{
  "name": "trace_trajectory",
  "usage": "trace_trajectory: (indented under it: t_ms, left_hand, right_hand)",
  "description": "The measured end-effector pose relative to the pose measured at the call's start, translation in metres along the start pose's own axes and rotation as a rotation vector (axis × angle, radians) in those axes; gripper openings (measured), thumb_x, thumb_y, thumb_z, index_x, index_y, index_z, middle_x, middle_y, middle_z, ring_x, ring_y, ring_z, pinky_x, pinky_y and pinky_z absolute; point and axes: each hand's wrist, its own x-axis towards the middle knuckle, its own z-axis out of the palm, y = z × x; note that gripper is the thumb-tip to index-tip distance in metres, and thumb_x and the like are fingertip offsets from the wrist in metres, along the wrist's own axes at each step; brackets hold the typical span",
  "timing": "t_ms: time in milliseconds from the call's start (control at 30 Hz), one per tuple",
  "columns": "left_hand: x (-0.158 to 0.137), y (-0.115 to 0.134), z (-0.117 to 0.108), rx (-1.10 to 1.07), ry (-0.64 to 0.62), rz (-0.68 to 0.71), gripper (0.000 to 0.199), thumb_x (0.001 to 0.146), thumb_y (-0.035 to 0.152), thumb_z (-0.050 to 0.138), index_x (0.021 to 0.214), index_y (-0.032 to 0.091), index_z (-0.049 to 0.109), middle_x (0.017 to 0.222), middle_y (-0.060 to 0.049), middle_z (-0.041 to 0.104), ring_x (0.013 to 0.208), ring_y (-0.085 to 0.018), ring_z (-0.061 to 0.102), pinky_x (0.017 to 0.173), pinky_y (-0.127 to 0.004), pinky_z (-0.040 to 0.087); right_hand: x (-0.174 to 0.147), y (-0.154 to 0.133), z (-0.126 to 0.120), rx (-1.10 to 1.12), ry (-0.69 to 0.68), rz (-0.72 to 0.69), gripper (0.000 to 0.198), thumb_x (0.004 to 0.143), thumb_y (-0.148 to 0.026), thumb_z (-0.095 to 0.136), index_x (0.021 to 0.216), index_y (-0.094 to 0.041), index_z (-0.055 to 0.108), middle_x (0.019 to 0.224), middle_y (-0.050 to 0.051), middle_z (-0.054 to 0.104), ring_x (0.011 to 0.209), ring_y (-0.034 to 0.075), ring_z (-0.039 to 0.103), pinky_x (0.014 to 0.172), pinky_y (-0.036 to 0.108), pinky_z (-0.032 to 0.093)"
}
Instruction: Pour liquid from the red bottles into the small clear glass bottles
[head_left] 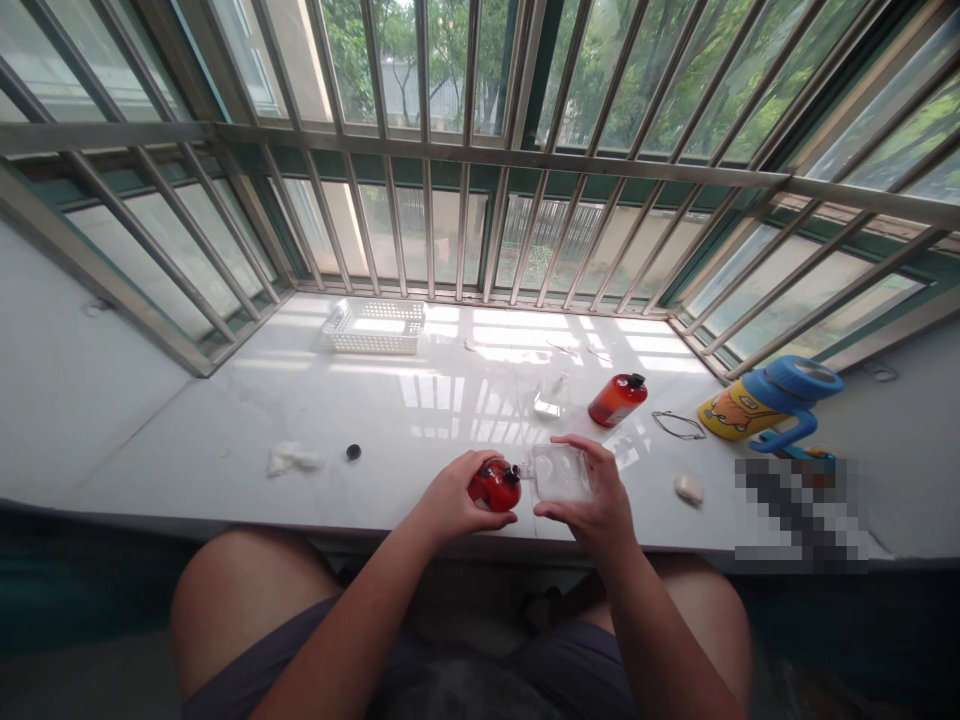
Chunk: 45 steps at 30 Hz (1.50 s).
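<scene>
In the head view, our left hand (448,497) curls, partly closed, around the red bottle (504,492). Our right hand (606,505) grips the clear bottle (561,473) between thumb and fingers. Both bottles lie between our hands, necks facing; we cannot confirm contact.

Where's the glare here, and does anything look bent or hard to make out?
Head view: bright glare lies across the white counter near the window bars; head view: those bars fan outward, likely wide-angle distortion; head view: the clear bottle in the right hand partly blends into the counter.
</scene>
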Motion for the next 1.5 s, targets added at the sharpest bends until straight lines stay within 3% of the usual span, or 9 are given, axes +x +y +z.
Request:
trace_trajectory:
  t_ms: [733, 1500]
  left_hand:
    - [0.0001, -0.0019, 0.0009, 0.005, -0.001, 0.004, 0.082, 0.064, 0.049, 0.098, 0.136, 0.029, 0.064, 0.136, -0.008, 0.070, 0.124, -0.032, 0.068, 0.111, -0.044, 0.054]
    - [-0.0002, -0.0019, 0.0004, -0.002, -0.001, 0.005, 0.082, 0.065, 0.047, 0.098, 0.137, 0.029, 0.063, 0.136, -0.008, 0.069, 0.124, -0.032, 0.068, 0.112, -0.045, 0.053]
  right_hand:
    - [0.0070, -0.0044, -0.0018, -0.112, 0.000, -0.122, 0.094, 0.067, -0.068, 0.095, 0.142, -0.028, 0.055, 0.134, 0.011, 0.064, 0.122, 0.035, 0.065, 0.102, 0.049, 0.057]
    - [0.0088, -0.0056, -0.0064, -0.155, -0.023, -0.171, 0.095, 0.068, -0.064, 0.096, 0.145, -0.029, 0.054, 0.135, 0.012, 0.065, 0.127, 0.036, 0.063, 0.108, 0.054, 0.055]
